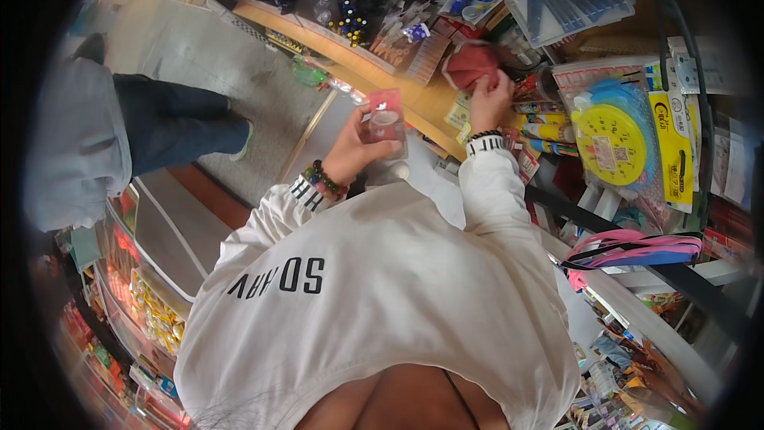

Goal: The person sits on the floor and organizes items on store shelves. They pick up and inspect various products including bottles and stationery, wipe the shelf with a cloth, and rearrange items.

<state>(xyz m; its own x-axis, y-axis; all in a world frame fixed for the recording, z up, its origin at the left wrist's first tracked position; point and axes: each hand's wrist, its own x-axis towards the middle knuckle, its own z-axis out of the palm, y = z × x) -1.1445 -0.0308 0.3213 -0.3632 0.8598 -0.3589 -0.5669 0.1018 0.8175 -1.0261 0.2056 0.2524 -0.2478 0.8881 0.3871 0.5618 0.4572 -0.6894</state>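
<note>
In front of my chest, my left hand (346, 154) grips a small red and clear package (385, 104) between thumb and fingers. A pale round piece shows in its middle; what it is cannot be made out. Farther right, my right hand (492, 104) pinches a dark red cloth (470, 65) over the wooden shelf (433, 108). The cloth is slightly blurred. Beneath it and beside it lie flat printed packets (428, 57) and several yellow-wrapped tubes (546, 131).
A yellow dial in clear packaging (612, 143) hangs at the right, above a bundle of pink straps (638, 245). A clear plastic case (570, 3) rests at the upper right. Another person's legs (179, 116) stand at the left, near a bin of yellow-wrapped goods (156, 313).
</note>
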